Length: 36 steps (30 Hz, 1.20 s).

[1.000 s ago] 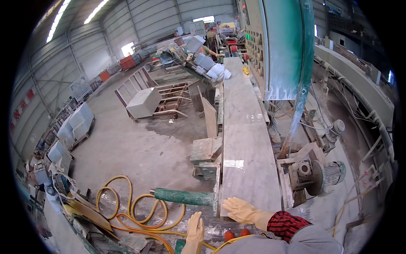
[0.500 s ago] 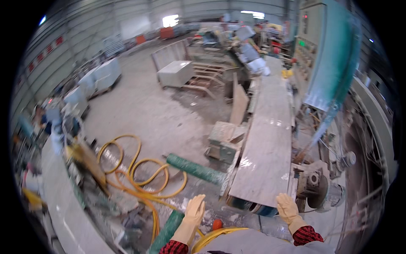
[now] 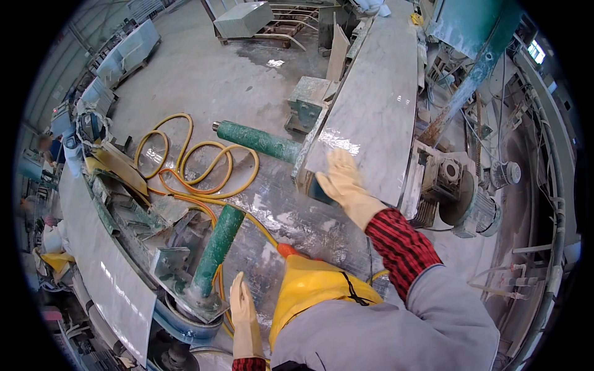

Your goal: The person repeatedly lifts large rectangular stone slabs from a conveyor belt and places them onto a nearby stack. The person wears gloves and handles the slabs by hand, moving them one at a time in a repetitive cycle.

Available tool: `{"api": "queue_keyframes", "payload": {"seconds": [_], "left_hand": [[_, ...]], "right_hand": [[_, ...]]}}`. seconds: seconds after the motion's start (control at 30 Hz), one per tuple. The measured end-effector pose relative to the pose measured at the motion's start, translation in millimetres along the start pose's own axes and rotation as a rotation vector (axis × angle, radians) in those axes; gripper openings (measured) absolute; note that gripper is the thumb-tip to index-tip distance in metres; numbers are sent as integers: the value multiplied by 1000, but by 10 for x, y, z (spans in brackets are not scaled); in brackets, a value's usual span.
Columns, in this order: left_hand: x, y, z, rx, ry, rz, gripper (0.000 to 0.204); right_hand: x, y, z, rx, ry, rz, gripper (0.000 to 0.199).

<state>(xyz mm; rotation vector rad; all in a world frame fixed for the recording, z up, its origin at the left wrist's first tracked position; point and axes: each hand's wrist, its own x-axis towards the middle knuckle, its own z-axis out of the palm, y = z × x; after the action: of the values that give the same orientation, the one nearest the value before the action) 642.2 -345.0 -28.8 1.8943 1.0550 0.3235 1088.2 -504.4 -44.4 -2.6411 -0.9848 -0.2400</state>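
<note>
A long, pale stone slab [image 3: 380, 99] lies on the conveyor line ahead of me. My right hand [image 3: 344, 182], in a cream rubber glove, reaches over the slab's near left corner, fingers stretched out and thumb apart. Whether it presses on the stone or hovers just above, I cannot tell. My left hand [image 3: 245, 315], gloved alike, is low beside my yellow apron [image 3: 312, 287]. Its fingers are extended and hold nothing. Close to it on the left stands a tilted green roller [image 3: 218, 250].
Another green roller [image 3: 257, 141] juts left from the conveyor frame. A yellow hose [image 3: 213, 148] loops across the wet floor. At right sits a motor [image 3: 482, 213] beside the conveyor. A second pale slab [image 3: 114, 290] lies at left. Someone [image 3: 52, 148] is at the far left.
My view has tipped downward and my body leans closer to the conveyor. The right hand has moved left and forward over the slab's end; the left hand is now lower, beside the roller.
</note>
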Motion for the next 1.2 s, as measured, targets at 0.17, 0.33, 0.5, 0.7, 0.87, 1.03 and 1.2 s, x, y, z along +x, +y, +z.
{"api": "queue_keyframes", "payload": {"seconds": [0.17, 0.33, 0.5, 0.7, 0.87, 1.03, 1.2], "left_hand": [[-582, -188, -233, 139, 130, -61, 35], [-806, -325, -265, -12, 186, -77, 34], [-959, -296, -433, -72, 218, -87, 35], [-1442, -530, -939, -87, 256, -184, 35], [-2158, -1566, -1431, -226, 388, -371, 39], [-3018, -1924, -2115, -303, 504, -562, 47], [-3636, -2216, -2323, -322, 654, -661, 48]], "right_hand": [[50, -786, -29, 153, -196, -367, 60], [-676, -1331, 427, 380, -143, -675, 34], [-1248, -1783, 545, 420, -292, -693, 36], [-1612, -2611, 627, 371, -275, -812, 35], [-2043, -3749, 327, 456, -201, -934, 33], [-2457, -4878, 57, 511, -188, -1050, 35], [-2652, -5764, 86, 629, -98, -1180, 36]]}}
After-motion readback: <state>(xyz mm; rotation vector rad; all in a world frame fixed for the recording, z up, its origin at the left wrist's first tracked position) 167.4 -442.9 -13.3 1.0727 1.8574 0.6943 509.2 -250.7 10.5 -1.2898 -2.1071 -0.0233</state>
